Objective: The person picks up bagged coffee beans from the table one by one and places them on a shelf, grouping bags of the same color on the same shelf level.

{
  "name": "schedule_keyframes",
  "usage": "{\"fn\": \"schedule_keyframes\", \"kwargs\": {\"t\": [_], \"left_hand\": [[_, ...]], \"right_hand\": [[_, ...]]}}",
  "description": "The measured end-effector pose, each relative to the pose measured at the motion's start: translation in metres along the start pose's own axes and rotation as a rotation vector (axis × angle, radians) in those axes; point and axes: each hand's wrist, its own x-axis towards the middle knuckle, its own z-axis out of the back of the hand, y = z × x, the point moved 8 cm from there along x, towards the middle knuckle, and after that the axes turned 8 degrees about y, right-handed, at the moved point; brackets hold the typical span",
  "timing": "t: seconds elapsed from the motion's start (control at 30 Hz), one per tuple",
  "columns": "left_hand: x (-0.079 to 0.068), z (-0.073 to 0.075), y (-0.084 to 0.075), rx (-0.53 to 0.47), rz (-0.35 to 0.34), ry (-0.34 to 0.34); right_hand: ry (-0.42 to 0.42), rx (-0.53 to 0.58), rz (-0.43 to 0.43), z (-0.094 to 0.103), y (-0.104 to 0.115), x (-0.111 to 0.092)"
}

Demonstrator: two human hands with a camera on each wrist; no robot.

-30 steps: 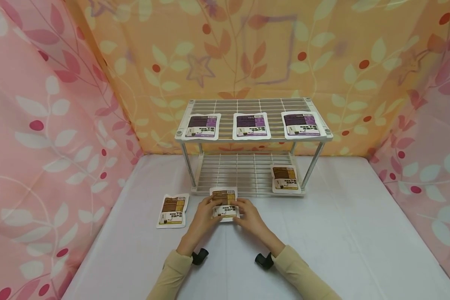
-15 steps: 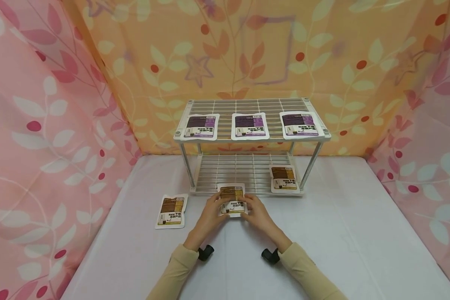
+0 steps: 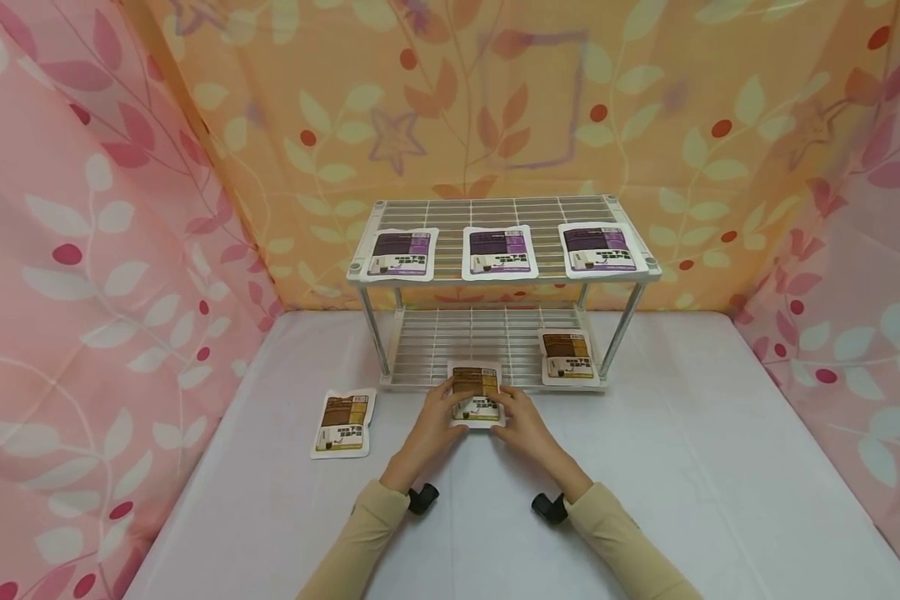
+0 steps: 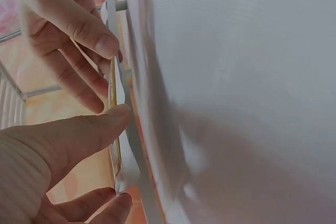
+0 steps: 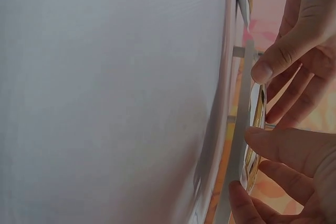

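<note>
A white-edged pouch [image 3: 475, 380] with a brown and yellow label lies face up between my two hands, over the front edge of the rack's lower shelf [image 3: 420, 350]. My left hand [image 3: 433, 423] grips its left side, thumb at the near edge and fingers along the side. From the right, my right hand [image 3: 527, 427] holds it the same way. In the left wrist view the pouch [image 4: 116, 153] appears edge-on, pinched by thumb and fingers. The right wrist view shows the pouch [image 5: 255, 109] close over the pale shelf rail [image 5: 239, 145].
Another brown pouch [image 3: 569, 358] lies at the right end of the lower shelf. A similar loose pouch [image 3: 343, 423] is on the white tabletop [image 3: 682, 467], left of the rack. Three purple-labelled pouches, including a middle one [image 3: 499, 252], line the upper shelf [image 3: 450, 213]. Thin metal posts [image 3: 621, 331] join the shelves.
Both hands have carried the brown pouch forward and to the right, from the tabletop in front of the rack to over the lower shelf's front edge. The other pouches stay put.
</note>
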Motion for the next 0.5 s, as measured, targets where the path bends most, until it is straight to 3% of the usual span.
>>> {"fn": "schedule_keyframes", "kwargs": {"t": [0.33,0.5], "left_hand": [[0.012,-0.008,-0.003,-0.009,-0.007,0.015],[0.019,-0.008,-0.003,-0.064,-0.009,0.009]], "right_hand": [[-0.021,-0.076,-0.003,0.008,-0.005,0.002],[-0.018,-0.090,-0.038,0.011,-0.010,0.005]]}}
